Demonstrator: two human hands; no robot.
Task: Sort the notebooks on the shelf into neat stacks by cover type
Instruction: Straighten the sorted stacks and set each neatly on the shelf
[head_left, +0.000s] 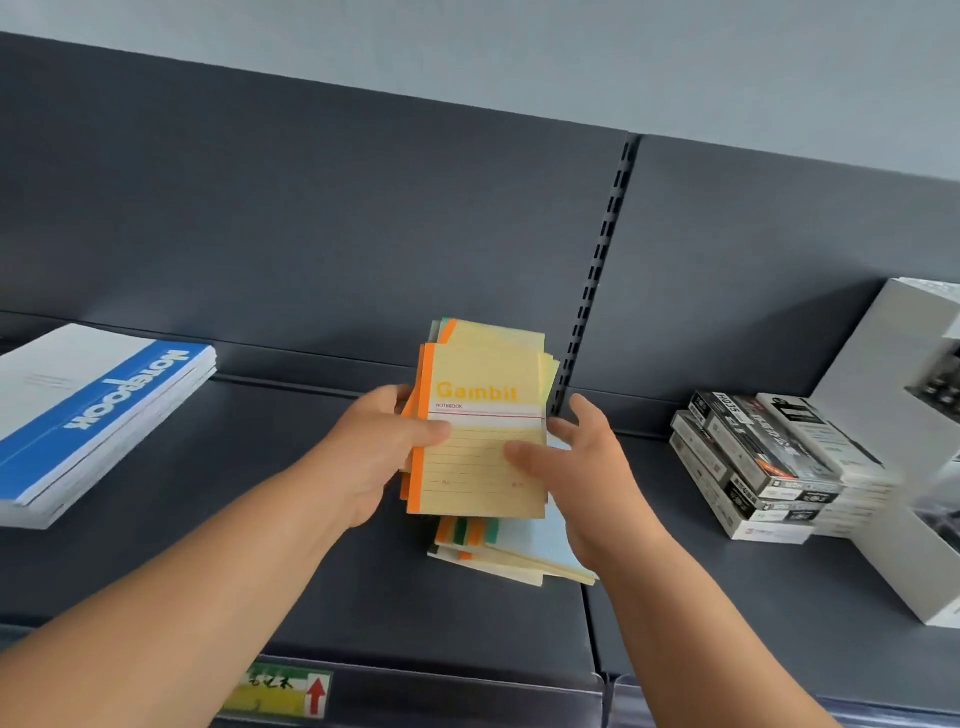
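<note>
A bundle of small yellow Gambit notebooks (485, 384) with orange spines is held above the dark shelf (291, 545). My left hand (382, 447) grips the bundle's left edge, thumb on the front cover. My right hand (576, 467) holds its right edge, thumb across the lined lower part. Under the bundle, a loose heap of more small notebooks (514, 551) with orange, green and pale blue covers lies fanned on the shelf. A stack of large white and blue notebooks (98, 410) rests at the left.
Black and white boxes (758, 467) are piled at the right, beside a tall white box (883, 374). A slotted upright (597, 270) divides the dark back panel. A yellow price label (283, 688) with a red arrow sits on the shelf's front edge.
</note>
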